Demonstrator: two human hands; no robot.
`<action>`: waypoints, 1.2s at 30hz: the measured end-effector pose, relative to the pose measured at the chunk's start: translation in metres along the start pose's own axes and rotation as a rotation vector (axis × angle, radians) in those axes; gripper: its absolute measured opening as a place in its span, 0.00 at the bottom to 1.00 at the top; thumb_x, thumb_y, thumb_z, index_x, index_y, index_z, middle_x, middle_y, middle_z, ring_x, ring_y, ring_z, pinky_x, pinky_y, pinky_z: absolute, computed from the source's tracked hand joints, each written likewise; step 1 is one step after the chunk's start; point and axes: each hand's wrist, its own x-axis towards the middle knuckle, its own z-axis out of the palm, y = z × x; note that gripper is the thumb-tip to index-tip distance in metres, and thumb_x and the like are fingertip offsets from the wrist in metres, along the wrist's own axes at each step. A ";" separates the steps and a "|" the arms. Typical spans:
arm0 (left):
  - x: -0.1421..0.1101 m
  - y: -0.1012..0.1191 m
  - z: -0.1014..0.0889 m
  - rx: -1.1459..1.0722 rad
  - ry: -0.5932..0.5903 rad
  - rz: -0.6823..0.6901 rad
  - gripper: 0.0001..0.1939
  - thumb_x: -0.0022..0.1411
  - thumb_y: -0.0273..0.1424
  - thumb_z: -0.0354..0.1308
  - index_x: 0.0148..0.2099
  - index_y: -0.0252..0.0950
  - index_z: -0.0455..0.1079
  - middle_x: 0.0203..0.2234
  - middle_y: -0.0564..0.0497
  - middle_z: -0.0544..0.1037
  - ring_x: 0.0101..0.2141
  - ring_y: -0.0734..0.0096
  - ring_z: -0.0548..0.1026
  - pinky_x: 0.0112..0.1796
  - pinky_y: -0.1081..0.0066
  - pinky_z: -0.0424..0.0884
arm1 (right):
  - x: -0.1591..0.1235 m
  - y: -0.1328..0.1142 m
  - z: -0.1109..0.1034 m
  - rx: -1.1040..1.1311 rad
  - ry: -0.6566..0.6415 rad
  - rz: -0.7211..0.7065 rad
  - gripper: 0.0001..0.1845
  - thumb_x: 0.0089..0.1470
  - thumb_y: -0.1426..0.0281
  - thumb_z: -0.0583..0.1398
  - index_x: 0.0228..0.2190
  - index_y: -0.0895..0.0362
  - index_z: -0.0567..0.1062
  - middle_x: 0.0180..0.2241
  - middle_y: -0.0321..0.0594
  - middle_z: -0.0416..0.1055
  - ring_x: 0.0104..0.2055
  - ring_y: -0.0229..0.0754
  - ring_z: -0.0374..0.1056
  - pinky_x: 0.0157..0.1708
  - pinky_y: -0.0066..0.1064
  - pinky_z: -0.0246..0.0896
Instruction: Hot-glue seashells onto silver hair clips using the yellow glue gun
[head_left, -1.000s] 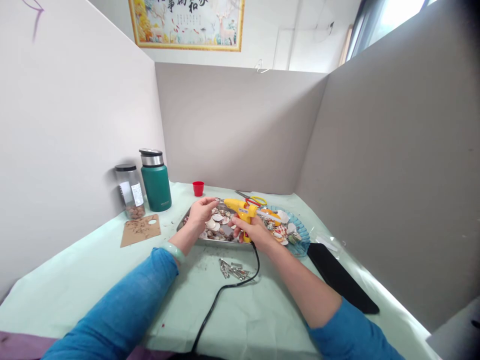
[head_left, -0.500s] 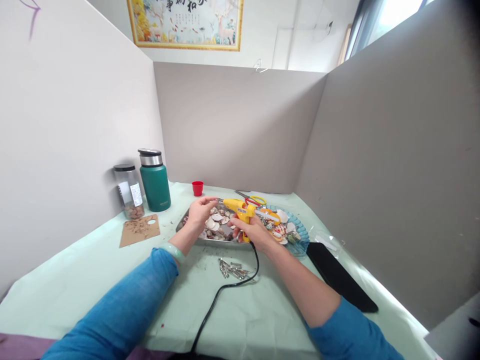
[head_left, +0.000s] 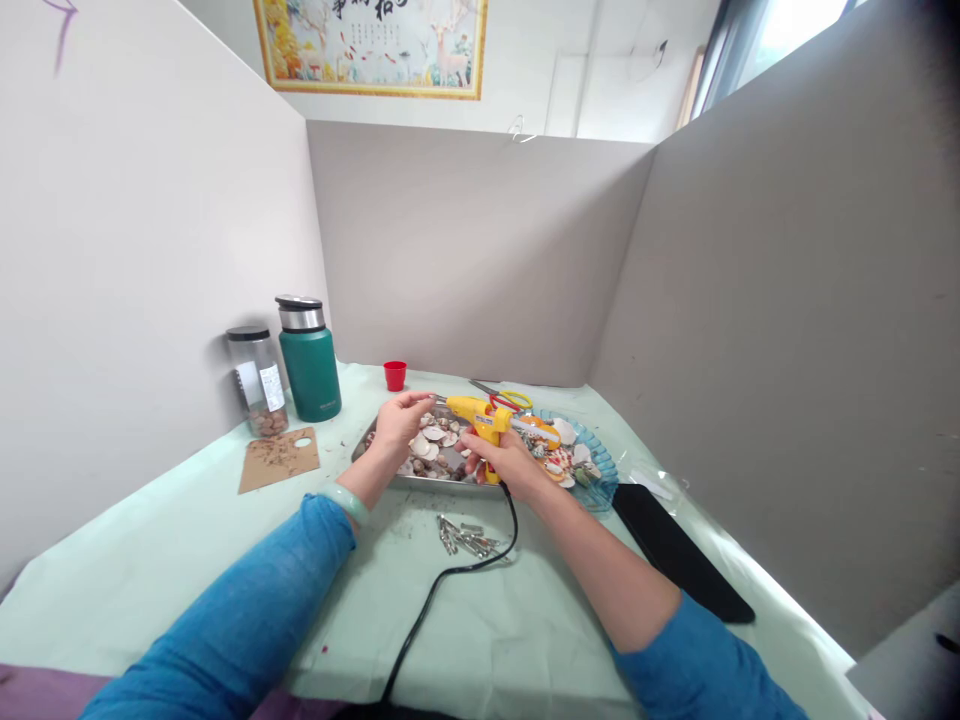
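My right hand point(head_left: 500, 457) is wrapped round the grip of a yellow hot glue gun point(head_left: 480, 414), its nozzle pointing left and a pale glue stick point(head_left: 536, 431) sticking out of its back. At the nozzle tip, my left hand point(head_left: 401, 418) pinches something small that I cannot make out. Both hands are over a metal tray point(head_left: 442, 487) of seashells point(head_left: 426, 447). A black cord point(head_left: 441, 580) runs from the gun's grip toward me. Close in front of the tray lies a small pile of metal clips point(head_left: 466, 538).
Right of the tray is a blue plate point(head_left: 606, 470) of shells, with scissors point(head_left: 510, 400) behind. A red cup point(head_left: 395, 376) stands at the back. On the left are a green flask point(head_left: 310, 372), a jar point(head_left: 259, 385) and a brown board point(head_left: 279, 461). A black slab point(head_left: 682, 555) lies right.
Almost nothing differs. The view has shifted very slightly; both hands and the glue gun keep the same pose over the tray.
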 end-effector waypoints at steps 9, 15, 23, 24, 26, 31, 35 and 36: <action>0.002 -0.002 0.001 0.022 -0.014 -0.010 0.15 0.39 0.32 0.70 0.32 0.31 0.75 0.14 0.56 0.70 0.16 0.81 0.60 0.21 0.75 0.56 | -0.003 -0.006 0.003 -0.009 -0.032 -0.021 0.14 0.45 0.60 0.65 0.30 0.57 0.73 0.31 0.38 0.73 0.20 0.34 0.66 0.14 0.24 0.58; 0.000 0.000 0.002 0.021 0.000 -0.015 0.14 0.39 0.31 0.69 0.31 0.31 0.75 0.15 0.55 0.70 0.17 0.80 0.61 0.21 0.75 0.56 | -0.004 -0.007 0.003 -0.010 -0.019 -0.011 0.14 0.45 0.60 0.65 0.31 0.56 0.72 0.30 0.37 0.73 0.21 0.34 0.66 0.14 0.24 0.58; 0.002 -0.001 0.001 -0.021 0.012 -0.010 0.19 0.36 0.34 0.70 0.33 0.31 0.73 0.15 0.57 0.68 0.16 0.82 0.58 0.19 0.76 0.52 | 0.000 -0.002 0.002 0.005 0.030 0.032 0.17 0.45 0.59 0.65 0.32 0.57 0.71 0.31 0.39 0.73 0.21 0.34 0.66 0.14 0.23 0.59; 0.002 -0.001 0.000 -0.018 0.018 -0.010 0.19 0.36 0.35 0.70 0.33 0.31 0.73 0.15 0.57 0.68 0.16 0.83 0.58 0.19 0.76 0.52 | 0.000 -0.001 0.001 0.005 0.025 0.030 0.17 0.45 0.59 0.65 0.33 0.57 0.71 0.31 0.38 0.73 0.21 0.34 0.66 0.14 0.23 0.59; 0.002 -0.002 0.000 -0.016 0.022 -0.009 0.20 0.35 0.35 0.70 0.33 0.31 0.73 0.15 0.57 0.68 0.16 0.82 0.58 0.19 0.76 0.51 | 0.000 -0.001 0.001 -0.003 0.008 0.020 0.17 0.45 0.59 0.65 0.33 0.57 0.71 0.31 0.38 0.73 0.21 0.33 0.66 0.14 0.23 0.59; 0.002 -0.003 0.000 0.021 -0.006 -0.008 0.20 0.37 0.35 0.69 0.34 0.30 0.74 0.15 0.57 0.69 0.14 0.84 0.55 0.18 0.76 0.47 | -0.002 -0.005 0.002 -0.036 -0.032 -0.005 0.16 0.46 0.59 0.64 0.31 0.57 0.71 0.31 0.37 0.73 0.21 0.33 0.66 0.14 0.22 0.58; 0.002 -0.002 0.000 -0.019 0.003 -0.021 0.20 0.36 0.35 0.69 0.34 0.30 0.73 0.14 0.58 0.68 0.14 0.84 0.56 0.17 0.76 0.47 | -0.002 -0.003 0.002 -0.019 -0.010 0.009 0.16 0.46 0.59 0.65 0.33 0.57 0.71 0.31 0.38 0.73 0.20 0.33 0.66 0.14 0.23 0.59; 0.001 -0.001 0.000 -0.034 0.006 -0.025 0.21 0.36 0.35 0.69 0.34 0.30 0.73 0.14 0.58 0.68 0.14 0.84 0.56 0.17 0.76 0.47 | -0.001 -0.002 0.002 -0.016 -0.003 0.013 0.16 0.46 0.59 0.65 0.33 0.57 0.72 0.31 0.38 0.74 0.20 0.33 0.66 0.14 0.23 0.59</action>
